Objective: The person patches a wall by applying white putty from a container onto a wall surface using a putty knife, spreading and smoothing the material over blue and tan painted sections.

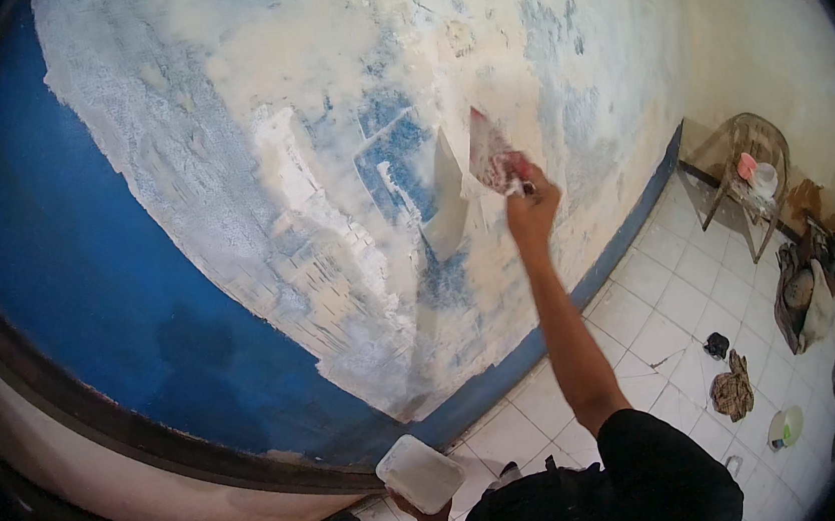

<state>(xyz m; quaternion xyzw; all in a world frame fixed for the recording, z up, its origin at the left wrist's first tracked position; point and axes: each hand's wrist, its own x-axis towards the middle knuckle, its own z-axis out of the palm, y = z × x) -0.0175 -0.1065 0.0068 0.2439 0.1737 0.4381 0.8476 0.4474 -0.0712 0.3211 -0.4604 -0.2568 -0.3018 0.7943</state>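
Head view: putty knife (490,153) apparently gripped within right-hand fingers (524,200).

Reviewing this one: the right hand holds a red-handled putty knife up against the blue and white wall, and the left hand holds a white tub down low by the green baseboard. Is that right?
Not quite: the head view shows the baseboard is blue, not green. The right hand holds the red-handled putty knife against the wall, and the left hand holds the white tub low.

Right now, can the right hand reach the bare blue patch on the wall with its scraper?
Probably yes. The right hand holds the scraper against the wall, beside the blue patch, and nothing stands between them.
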